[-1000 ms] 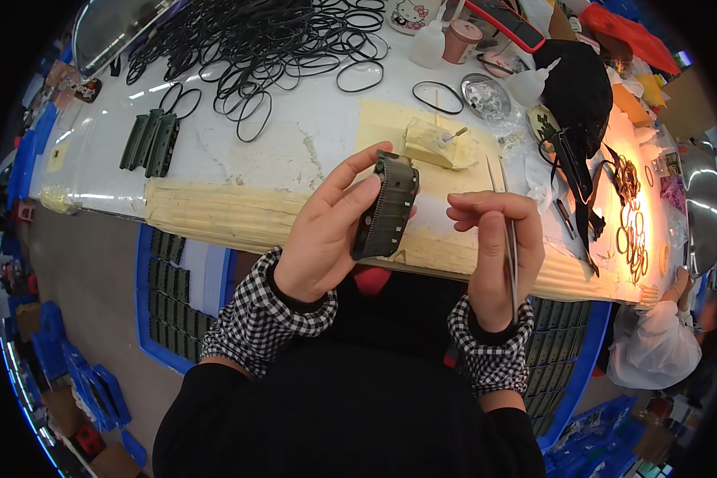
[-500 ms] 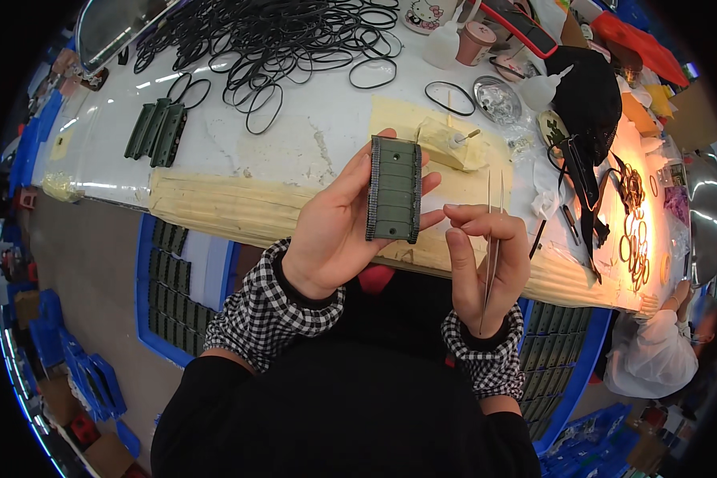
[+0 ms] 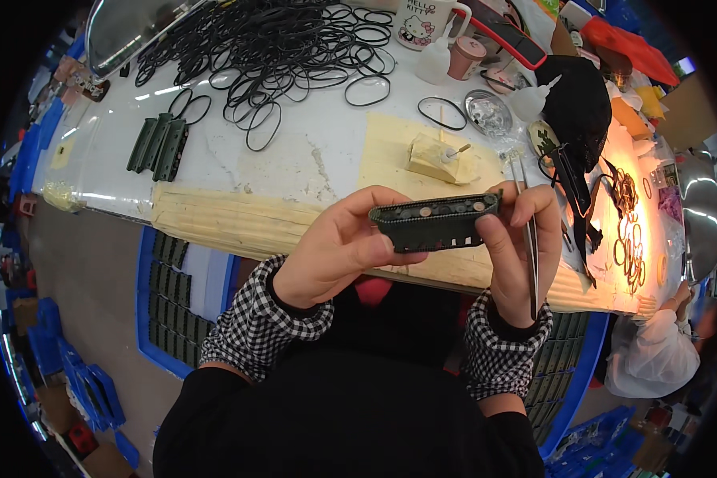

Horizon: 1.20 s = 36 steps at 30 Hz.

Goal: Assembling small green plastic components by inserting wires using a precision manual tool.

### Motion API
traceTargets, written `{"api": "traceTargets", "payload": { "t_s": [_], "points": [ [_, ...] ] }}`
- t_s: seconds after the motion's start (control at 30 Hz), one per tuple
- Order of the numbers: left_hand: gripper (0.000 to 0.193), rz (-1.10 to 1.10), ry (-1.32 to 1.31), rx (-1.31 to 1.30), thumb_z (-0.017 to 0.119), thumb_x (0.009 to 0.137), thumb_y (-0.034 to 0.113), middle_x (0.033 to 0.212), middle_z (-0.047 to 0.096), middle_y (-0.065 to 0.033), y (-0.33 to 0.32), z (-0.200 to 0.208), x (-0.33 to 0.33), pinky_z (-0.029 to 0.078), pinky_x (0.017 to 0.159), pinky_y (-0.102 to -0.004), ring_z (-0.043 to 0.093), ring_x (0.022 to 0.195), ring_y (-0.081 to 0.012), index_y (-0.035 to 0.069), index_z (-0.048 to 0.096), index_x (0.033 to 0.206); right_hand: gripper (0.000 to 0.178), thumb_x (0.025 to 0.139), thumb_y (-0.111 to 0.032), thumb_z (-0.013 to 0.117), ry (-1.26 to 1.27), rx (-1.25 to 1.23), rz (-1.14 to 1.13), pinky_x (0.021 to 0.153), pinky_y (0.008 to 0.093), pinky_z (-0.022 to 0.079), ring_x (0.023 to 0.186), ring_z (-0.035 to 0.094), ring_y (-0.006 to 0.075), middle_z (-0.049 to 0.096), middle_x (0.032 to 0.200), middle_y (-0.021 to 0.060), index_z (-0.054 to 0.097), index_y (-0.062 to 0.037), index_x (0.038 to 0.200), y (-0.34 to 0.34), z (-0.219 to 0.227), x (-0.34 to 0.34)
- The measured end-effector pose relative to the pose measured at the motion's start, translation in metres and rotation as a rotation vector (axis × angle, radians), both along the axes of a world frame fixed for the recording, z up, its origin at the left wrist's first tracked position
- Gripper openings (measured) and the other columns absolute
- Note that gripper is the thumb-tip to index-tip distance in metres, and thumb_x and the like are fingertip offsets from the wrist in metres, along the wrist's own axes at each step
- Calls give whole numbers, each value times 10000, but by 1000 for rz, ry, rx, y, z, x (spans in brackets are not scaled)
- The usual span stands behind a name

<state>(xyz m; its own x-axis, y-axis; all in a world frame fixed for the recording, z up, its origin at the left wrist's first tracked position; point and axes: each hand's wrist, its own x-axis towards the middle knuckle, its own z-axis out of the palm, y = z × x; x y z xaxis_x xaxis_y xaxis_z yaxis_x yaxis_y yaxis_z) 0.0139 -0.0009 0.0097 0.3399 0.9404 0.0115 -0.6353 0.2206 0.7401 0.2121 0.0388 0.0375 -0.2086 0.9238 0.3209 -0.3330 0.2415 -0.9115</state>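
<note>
Both hands hold a dark green ribbed plastic part (image 3: pixel 422 235) above the table's front edge, turned on its side. Small round pieces and dark recesses show along its upper side. My left hand (image 3: pixel 327 251) is closed on its left end, thumb on the near face. At the other end, my right hand (image 3: pixel 514 259) pinches the part between thumb and fingers. That same hand also keeps a pair of metal tweezers (image 3: pixel 532 267) against the palm, tips pointing away from me. Beyond the part lies a yellow taped block (image 3: pixel 432 163) with thin sticks in it.
Black rubber bands (image 3: pixel 239 56) are heaped at the back left, and several similar green parts (image 3: pixel 158 147) lie nearer. A mug (image 3: pixel 434 20), a pink cup (image 3: pixel 464 60) and a black cap (image 3: pixel 577 99) stand behind. Blue trays (image 3: pixel 144 307) sit below the table; a co-worker (image 3: pixel 653 350) is at right.
The green part has been tipped from upright in my left hand onto its side. My right hand has moved up to it and taken its right end, still holding the tweezers.
</note>
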Motion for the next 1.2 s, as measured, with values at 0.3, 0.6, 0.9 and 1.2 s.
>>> {"api": "traceTargets", "payload": {
  "t_s": [0.3, 0.6, 0.9, 1.2],
  "points": [
    [240, 627, 856, 809, 690, 707, -91, 874, 630, -70, 20, 14, -26, 509, 797, -351, 613, 859, -193, 24, 629, 909, 263, 775, 63, 708, -472, 359, -257, 901, 335, 459, 1021, 625, 255, 661, 1043, 173, 485, -53, 854, -5, -16, -13],
    [237, 552, 1141, 863, 684, 692, -90, 808, 593, -80, 16, 22, -19, 528, 773, -344, 602, 704, -200, 17, 636, 898, 262, 732, 70, 738, -414, 504, -273, 721, 301, 519, 851, 663, 247, 679, 945, 162, 529, -42, 842, -16, -12, -34],
    [236, 447, 1214, 865, 697, 679, -91, 802, 589, -73, 11, 24, -23, 478, 619, -282, 597, 682, -202, 7, 637, 886, 232, 739, 71, 729, -499, 617, -297, 716, 317, 535, 840, 679, 270, 679, 917, 175, 535, -35, 808, -20, -17, -37],
    [186, 321, 412, 439, 662, 831, -53, 931, 580, -21, 14, 5, -27, 460, 716, -227, 551, 825, -77, 11, 562, 975, 338, 757, 61, 737, -226, 125, -35, 903, 297, 448, 1074, 588, 220, 599, 1134, 182, 458, -36, 922, -15, -27, -18]
  ]
}}
